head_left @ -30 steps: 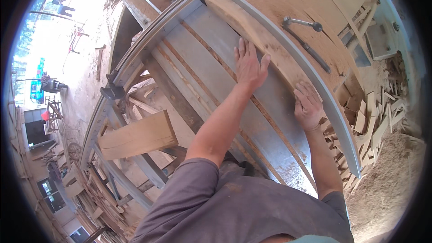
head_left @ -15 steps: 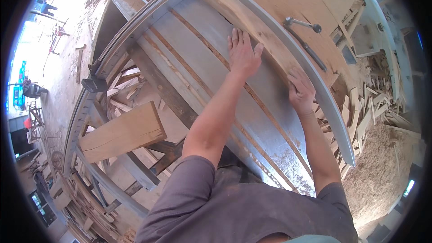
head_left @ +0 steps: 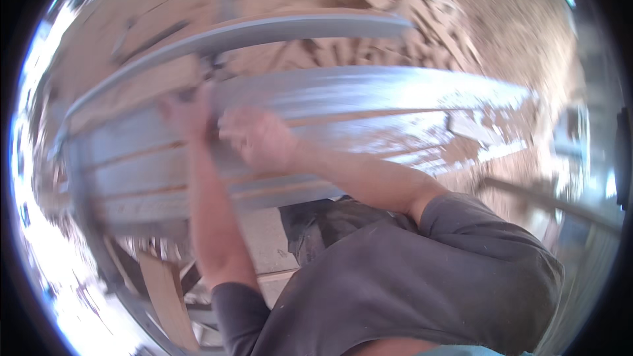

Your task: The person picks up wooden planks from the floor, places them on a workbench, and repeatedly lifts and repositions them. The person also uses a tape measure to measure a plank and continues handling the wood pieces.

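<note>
The picture is smeared by motion. A long grey metal machine table (head_left: 356, 89) with brown lengthwise strips spans the view. Along its far side, by the curved-looking metal fence (head_left: 283, 28), lies a pale wooden plank (head_left: 132, 97). My left hand (head_left: 188, 117) is at the plank's right end, fingers toward the left; blur hides whether it grips the wood. My right hand (head_left: 257, 137) is just right of it, over the metal table, its fingers seemingly bent. I cannot make out anything in it.
Beyond the fence, scrap wood (head_left: 428, 16) lies in a heap beside sawdust (head_left: 521, 33). A dark bar-shaped tool (head_left: 158, 41) rests on the board behind the fence. Another wooden block (head_left: 165, 300) stands below the table's left part. A rail (head_left: 554, 206) juts in at right.
My view has swung round, so the table now runs across the picture. My right hand has left the plank's end and come near my left hand, which has shifted toward that end.
</note>
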A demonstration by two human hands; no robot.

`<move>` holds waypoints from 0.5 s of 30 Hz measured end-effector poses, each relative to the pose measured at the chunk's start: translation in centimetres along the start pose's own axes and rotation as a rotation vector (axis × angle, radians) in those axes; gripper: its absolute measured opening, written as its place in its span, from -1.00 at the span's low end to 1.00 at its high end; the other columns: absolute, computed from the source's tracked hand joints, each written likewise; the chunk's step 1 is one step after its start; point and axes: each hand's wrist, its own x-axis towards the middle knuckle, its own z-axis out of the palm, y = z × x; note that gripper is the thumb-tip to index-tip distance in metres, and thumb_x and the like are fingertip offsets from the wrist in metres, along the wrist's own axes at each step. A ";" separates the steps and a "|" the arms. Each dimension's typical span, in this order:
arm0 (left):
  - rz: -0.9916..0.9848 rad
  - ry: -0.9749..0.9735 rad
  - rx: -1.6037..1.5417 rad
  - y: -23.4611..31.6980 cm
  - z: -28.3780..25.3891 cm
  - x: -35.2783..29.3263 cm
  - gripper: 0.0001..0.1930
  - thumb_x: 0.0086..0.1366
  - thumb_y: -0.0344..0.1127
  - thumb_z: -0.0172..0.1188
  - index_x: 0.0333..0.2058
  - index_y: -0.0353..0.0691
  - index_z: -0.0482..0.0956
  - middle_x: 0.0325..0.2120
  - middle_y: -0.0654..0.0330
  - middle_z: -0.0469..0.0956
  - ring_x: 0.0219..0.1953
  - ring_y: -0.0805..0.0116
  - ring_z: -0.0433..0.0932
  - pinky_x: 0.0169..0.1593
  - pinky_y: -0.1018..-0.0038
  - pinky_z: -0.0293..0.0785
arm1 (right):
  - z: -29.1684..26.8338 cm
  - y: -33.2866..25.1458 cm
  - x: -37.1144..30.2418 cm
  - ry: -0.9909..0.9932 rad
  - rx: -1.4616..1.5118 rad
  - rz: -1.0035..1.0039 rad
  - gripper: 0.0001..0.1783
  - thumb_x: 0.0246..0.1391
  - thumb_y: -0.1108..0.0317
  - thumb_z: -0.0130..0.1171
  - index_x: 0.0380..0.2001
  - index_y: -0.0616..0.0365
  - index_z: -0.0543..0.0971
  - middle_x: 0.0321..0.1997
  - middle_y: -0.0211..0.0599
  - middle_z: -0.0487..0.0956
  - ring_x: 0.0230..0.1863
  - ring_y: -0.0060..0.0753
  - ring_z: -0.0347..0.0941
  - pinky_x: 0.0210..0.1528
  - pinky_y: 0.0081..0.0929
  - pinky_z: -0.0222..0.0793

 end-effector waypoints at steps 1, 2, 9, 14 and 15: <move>-0.061 -0.050 -0.088 0.5 -0.5 0.5 0.25 0.07 0.38 0.41 0.36 -0.68 0.18 0.42 -0.44 0.15 0.53 -0.27 0.03 0.57 0.07 -0.04 | -2.7 0.5 -3.5 0.003 -0.028 0.050 -0.72 -0.02 0.49 0.24 -0.18 0.10 0.70 0.05 -0.13 0.67 0.21 0.02 0.55 0.25 -0.12 0.50; -0.011 0.026 -0.108 -0.8 -0.2 1.7 0.23 0.11 0.40 0.39 0.35 -0.68 0.18 0.41 -0.44 0.16 0.51 -0.30 0.07 0.55 0.07 0.02 | -4.9 0.4 -6.5 0.007 -0.035 0.085 -0.71 -0.02 0.50 0.24 -0.17 0.11 0.70 0.06 -0.12 0.67 0.23 0.03 0.54 0.26 -0.11 0.49; -0.003 0.207 0.165 0.3 0.1 1.0 0.13 0.28 0.48 0.19 0.23 -0.73 0.29 0.19 -0.54 0.37 0.26 -0.44 0.39 0.33 -0.12 0.31 | -30.5 7.8 -30.8 0.227 -0.474 0.532 -0.61 0.02 0.61 0.14 -0.07 0.14 0.71 0.15 -0.05 0.65 0.18 0.03 0.58 0.28 -0.13 0.51; 0.331 0.178 -0.194 -0.6 -2.2 1.5 -0.14 0.39 0.34 0.16 0.15 -0.54 0.55 0.26 -0.32 0.44 0.33 -0.23 0.37 0.41 -0.03 0.19 | -40.9 13.0 -43.3 0.352 -0.626 0.887 -0.53 0.08 0.42 0.35 0.11 0.12 0.58 0.24 -0.09 0.58 0.27 0.07 0.47 0.34 -0.01 0.39; 0.358 0.194 0.107 -2.1 -2.5 1.7 -0.37 0.44 0.10 0.19 0.27 -0.26 0.52 0.27 -0.14 0.47 0.35 -0.19 0.32 0.39 -0.01 0.20 | -42.1 13.7 -44.6 0.295 -0.604 0.919 -0.43 0.12 0.40 0.34 0.23 0.16 0.50 0.32 -0.10 0.53 0.33 0.04 0.43 0.38 -0.05 0.35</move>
